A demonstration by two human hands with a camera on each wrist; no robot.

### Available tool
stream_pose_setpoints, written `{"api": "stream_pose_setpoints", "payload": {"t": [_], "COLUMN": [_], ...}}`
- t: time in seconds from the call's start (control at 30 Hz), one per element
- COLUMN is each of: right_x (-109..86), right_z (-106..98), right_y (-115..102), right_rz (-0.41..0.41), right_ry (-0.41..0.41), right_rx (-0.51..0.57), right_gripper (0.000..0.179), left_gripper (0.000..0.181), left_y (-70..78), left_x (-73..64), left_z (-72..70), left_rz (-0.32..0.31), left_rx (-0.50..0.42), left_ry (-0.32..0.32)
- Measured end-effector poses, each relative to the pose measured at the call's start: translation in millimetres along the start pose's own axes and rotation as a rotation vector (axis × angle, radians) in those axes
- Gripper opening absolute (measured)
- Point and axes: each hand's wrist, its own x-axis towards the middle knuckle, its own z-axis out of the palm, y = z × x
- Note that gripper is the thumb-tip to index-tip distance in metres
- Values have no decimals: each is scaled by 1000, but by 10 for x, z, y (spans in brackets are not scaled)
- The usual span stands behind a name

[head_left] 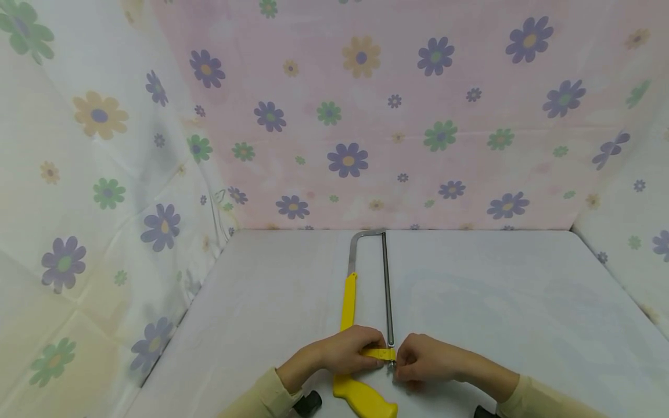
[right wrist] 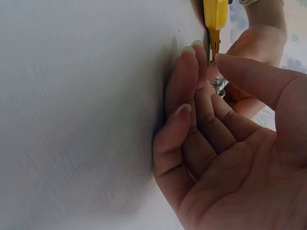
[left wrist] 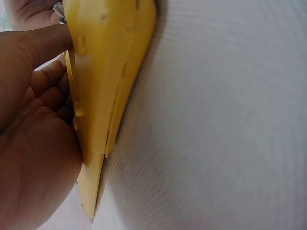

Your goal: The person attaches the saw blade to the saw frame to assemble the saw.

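Note:
A hacksaw [head_left: 347, 302] with a yellow frame and grip lies on the white table, its curved grey end pointing away. Its long grey blade [head_left: 387, 284] runs along the right side. My left hand [head_left: 350, 349] grips the yellow near end of the frame, with the thumb laid along the yellow part in the left wrist view. A small metal wing nut [head_left: 391, 366] sticks out below the blade's near end. At this nut, the curled thumb and fingers of my right hand [head_left: 431, 359] pinch; the fingertips partly hide it.
The white table [head_left: 496, 302] extends around the saw. Floral cloth [head_left: 397, 122] hangs behind it and on both sides. Dark straps or devices, such as one by the left wrist [head_left: 308, 403], show near the cuffs.

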Motion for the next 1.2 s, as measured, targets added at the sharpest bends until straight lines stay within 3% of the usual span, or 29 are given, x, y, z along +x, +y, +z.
{"api": "stream_pose_setpoints", "payload": {"t": [0.13, 0.43, 0.93, 1.2], "right_x": [-38, -35, -89, -73], "right_z": [53, 108, 83, 3], "right_y": [-130, -182, -189, -41], "right_rz": [0, 66, 70, -12], "right_ry": [42, 122, 126, 28], "right_rx": [79, 73, 72, 34], "right_gripper": [29, 36, 29, 25], "left_gripper": [10, 13, 10, 10], "left_y": [-5, -4, 5, -8], "left_x": [-1, -6, -3, -1], "left_z": [1, -1, -4, 2], "left_rz": [7, 18, 12, 15], "left_rx": [8, 9, 20, 16], "left_ry": [-2, -4, 3, 4]}}
